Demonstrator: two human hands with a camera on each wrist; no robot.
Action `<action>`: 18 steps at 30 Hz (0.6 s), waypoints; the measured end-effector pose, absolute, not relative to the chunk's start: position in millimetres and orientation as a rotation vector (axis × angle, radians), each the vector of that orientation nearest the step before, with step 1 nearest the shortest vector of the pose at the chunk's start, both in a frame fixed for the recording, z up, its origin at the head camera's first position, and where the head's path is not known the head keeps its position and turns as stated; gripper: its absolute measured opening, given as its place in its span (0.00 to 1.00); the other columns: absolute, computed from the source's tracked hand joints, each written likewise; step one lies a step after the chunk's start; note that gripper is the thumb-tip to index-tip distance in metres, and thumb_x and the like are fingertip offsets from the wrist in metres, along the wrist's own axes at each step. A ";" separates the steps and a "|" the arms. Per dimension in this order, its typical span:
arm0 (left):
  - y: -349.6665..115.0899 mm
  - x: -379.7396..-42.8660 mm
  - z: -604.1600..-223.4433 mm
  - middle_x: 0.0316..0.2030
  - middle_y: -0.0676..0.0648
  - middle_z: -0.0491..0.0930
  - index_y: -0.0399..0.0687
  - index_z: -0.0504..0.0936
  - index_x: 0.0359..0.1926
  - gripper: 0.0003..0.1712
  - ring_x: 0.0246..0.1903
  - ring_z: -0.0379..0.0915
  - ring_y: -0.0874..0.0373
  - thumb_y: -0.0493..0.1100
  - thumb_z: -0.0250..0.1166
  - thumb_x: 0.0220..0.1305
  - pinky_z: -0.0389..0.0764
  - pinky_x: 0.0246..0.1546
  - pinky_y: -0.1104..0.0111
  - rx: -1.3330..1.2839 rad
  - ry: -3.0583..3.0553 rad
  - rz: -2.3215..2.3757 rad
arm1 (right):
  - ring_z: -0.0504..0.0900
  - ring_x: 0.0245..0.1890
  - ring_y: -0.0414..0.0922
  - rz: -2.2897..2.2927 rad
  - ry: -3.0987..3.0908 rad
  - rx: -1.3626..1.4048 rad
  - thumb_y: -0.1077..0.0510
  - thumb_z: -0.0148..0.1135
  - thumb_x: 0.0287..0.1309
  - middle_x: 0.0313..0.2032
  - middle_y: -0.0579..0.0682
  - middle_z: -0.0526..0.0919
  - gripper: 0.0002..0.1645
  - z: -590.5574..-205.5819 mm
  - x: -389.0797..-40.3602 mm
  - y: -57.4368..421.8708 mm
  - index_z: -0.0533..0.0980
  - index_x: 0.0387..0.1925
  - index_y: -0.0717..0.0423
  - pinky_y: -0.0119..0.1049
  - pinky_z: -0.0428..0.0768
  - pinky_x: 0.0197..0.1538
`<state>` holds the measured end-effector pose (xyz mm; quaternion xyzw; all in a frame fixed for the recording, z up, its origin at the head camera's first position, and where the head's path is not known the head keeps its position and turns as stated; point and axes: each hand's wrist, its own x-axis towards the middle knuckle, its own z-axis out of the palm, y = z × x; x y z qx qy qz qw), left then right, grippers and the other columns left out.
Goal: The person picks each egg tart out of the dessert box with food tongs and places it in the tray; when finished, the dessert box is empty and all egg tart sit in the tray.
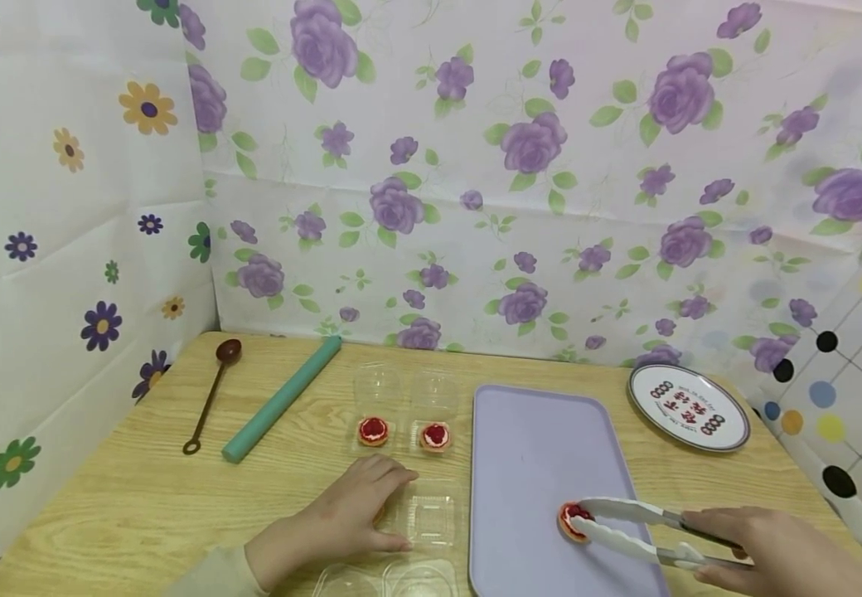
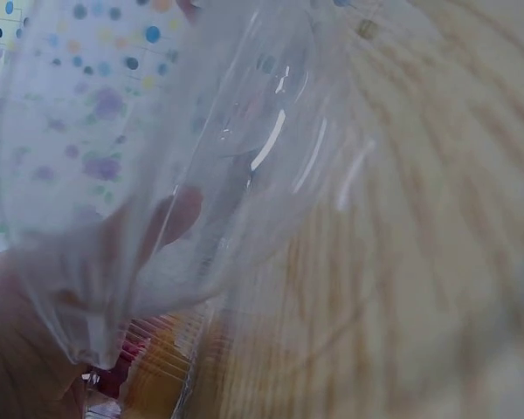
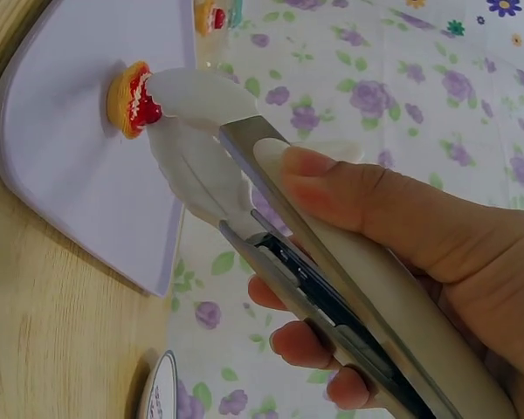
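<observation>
My right hand (image 1: 782, 547) grips a pair of tongs (image 3: 332, 288) with pale, scalloped tips. Those tips lie on either side of a small red-topped tart (image 1: 573, 522) on the lilac tray (image 1: 528, 448). In the right wrist view the tart (image 3: 133, 100) touches the tips. My left hand (image 1: 345, 510) holds a clear plastic container (image 1: 431, 518), thumb at the near side and fingers at the far side. Partly hidden by that hand is another tart (image 2: 153, 371), seen through plastic in the left wrist view. The container's clear lid (image 1: 419, 578) lies towards me.
Behind my left hand an opened clear container (image 1: 401, 405) holds two tarts (image 1: 374, 430). A green rod (image 1: 282, 400) and a brown long-handled spoon (image 1: 210, 398) lie to the left. A white printed plate (image 1: 688, 408) stands at the back right of the wooden table (image 1: 125, 497).
</observation>
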<state>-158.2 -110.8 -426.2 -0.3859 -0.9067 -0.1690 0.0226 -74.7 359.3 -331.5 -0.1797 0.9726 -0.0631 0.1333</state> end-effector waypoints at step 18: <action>-126.5 -157.6 -401.6 0.62 0.48 0.68 0.46 0.66 0.67 0.51 0.64 0.62 0.49 0.69 0.68 0.48 0.67 0.64 0.51 -1.180 -2.883 -0.595 | 0.75 0.28 0.30 -0.135 3.000 -0.444 0.30 0.64 0.48 0.46 0.46 0.80 0.44 -316.3 -72.2 331.8 0.74 0.58 0.56 0.29 0.75 0.27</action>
